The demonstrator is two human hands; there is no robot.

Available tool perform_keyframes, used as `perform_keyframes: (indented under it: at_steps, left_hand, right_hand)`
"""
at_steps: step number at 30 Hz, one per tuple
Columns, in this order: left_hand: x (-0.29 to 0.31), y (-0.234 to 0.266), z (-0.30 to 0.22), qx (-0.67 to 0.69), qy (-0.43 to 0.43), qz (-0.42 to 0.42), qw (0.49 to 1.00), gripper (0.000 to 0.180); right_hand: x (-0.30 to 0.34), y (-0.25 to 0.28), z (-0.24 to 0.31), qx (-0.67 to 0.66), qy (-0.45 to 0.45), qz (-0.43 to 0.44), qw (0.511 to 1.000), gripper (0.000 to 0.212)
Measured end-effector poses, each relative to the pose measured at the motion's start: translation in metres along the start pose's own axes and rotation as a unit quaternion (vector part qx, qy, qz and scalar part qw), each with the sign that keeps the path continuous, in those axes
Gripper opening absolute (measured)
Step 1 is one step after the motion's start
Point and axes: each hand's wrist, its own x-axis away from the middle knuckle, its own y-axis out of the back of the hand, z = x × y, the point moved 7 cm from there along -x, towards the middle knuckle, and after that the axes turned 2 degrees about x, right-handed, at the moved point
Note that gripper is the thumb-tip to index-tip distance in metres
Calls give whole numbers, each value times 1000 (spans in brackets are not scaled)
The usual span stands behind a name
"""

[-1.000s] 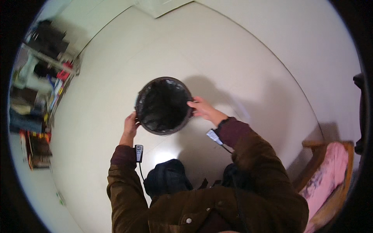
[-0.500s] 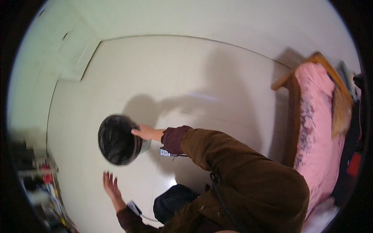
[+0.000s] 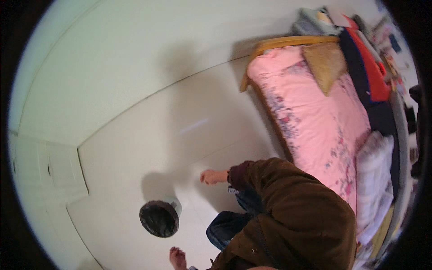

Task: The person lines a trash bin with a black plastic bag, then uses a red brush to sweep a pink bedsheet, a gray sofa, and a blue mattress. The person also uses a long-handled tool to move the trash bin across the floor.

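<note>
Bin (image 3: 177, 207): upright on the floor (image 3: 121, 166), near your left hand (image 3: 177, 258), apart from both hands.
Your fingers: blurred on left and right hand (image 3: 213, 177); cannot tell whether together.
Room: floor runs from bin to wall (image 3: 126, 63); bed (image 3: 315, 126) bounds your right.
Obscured: bin's dark interior (image 3: 158, 220); left sleeve (image 3: 192, 268), mostly cut off.

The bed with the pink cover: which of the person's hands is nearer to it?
Right. The right hand is left of the bed, apart from it. The left hand is farther away, low in the picture, beside the bin.
</note>
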Motion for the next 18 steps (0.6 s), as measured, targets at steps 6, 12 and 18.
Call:
perform_keyframes:
  at_steps: [6,12,18]
  left_hand:
    - [92,-221,-21,-266,133,231,926,18]
    - [223,-376,-99,-416,70,351,836,15]
    - [293,-406,-87,-670,-68,394,626,19]
  right_hand:
    - [197,-21,-7,184,38,75,979,30]
    - [419,7,4,138,-74,-41,987,29]
    - [562,-64,-9,7,-117,-306,945,38]
